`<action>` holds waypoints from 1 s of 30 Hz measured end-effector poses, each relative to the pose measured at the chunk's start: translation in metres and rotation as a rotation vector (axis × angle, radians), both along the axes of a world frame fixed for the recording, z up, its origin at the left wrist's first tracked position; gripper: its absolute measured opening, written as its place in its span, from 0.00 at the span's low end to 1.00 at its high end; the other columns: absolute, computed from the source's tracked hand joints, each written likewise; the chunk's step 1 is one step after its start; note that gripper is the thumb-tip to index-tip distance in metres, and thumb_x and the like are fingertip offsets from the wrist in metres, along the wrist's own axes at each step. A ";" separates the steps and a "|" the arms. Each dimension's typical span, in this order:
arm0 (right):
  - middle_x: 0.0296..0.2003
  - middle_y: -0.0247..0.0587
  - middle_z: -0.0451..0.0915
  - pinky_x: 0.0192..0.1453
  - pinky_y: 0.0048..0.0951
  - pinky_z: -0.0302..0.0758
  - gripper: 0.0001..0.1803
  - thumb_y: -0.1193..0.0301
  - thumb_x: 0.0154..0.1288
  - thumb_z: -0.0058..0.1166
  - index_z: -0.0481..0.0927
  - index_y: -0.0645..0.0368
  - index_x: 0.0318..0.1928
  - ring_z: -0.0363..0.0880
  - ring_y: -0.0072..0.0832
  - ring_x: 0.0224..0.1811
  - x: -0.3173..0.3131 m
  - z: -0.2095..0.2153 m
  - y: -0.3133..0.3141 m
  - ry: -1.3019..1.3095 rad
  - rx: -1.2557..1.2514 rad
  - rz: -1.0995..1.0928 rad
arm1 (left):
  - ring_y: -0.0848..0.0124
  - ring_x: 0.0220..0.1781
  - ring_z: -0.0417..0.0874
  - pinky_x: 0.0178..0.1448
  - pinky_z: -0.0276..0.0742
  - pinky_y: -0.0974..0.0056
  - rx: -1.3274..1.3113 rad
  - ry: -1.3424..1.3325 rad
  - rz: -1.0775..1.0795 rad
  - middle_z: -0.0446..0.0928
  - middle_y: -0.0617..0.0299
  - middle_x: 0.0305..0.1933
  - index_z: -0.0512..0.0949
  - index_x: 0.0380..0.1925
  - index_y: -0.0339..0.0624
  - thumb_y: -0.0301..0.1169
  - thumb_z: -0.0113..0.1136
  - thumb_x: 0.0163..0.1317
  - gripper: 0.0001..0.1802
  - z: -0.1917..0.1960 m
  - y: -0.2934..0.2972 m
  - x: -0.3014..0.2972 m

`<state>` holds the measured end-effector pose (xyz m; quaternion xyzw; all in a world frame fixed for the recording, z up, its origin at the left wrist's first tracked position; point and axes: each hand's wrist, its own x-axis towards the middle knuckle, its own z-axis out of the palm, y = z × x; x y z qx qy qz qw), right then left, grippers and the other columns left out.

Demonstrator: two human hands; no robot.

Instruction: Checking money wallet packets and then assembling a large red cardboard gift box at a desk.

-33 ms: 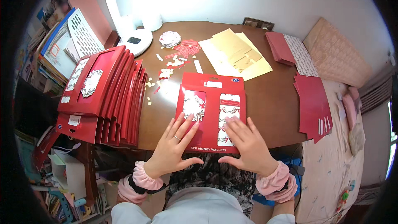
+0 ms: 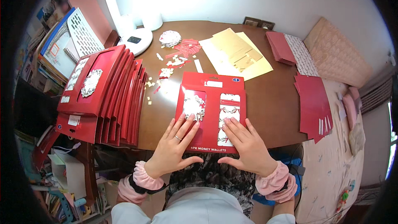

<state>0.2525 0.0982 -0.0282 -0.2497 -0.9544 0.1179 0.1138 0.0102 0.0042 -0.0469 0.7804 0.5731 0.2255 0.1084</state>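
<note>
A flat red card package [image 2: 211, 89] with two decorated wallets showing through its windows lies on the brown round table [image 2: 269, 95] in front of me. My left hand [image 2: 174, 145] rests flat on its lower left part, fingers spread, a ring on one finger. My right hand [image 2: 244, 145] lies flat on its lower right part, fingers spread too. Neither hand grips anything.
A fanned stack of similar red packages [image 2: 112, 95] fills the table's left side. Paper scraps [image 2: 174, 62] and yellow envelopes [image 2: 236, 54] lie farther back. Red envelopes [image 2: 282, 45] and red sheets [image 2: 313, 103] sit at the right. A white lamp base [image 2: 134, 39] stands back left.
</note>
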 end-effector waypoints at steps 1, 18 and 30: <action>0.65 0.51 0.66 0.73 0.47 0.55 0.44 0.46 0.55 0.61 0.66 0.66 0.63 0.61 0.42 0.70 -0.001 -0.001 0.000 0.002 -0.007 -0.011 | 0.48 0.75 0.51 0.74 0.49 0.43 -0.003 0.050 0.010 0.54 0.48 0.73 0.61 0.67 0.40 0.55 0.61 0.56 0.45 -0.004 0.000 0.000; 0.65 0.51 0.66 0.74 0.49 0.52 0.41 0.50 0.57 0.60 0.66 0.65 0.64 0.62 0.41 0.69 0.000 -0.001 0.005 -0.032 -0.015 0.037 | 0.52 0.75 0.55 0.74 0.48 0.43 -0.016 0.185 0.024 0.58 0.53 0.72 0.62 0.67 0.41 0.53 0.57 0.60 0.40 -0.007 0.002 0.003; 0.63 0.54 0.67 0.74 0.50 0.53 0.41 0.48 0.55 0.61 0.68 0.64 0.62 0.63 0.45 0.68 -0.003 -0.005 0.001 -0.005 0.002 0.040 | 0.51 0.75 0.53 0.75 0.45 0.44 -0.013 0.164 0.027 0.58 0.52 0.72 0.62 0.67 0.40 0.52 0.58 0.59 0.41 -0.010 0.000 0.002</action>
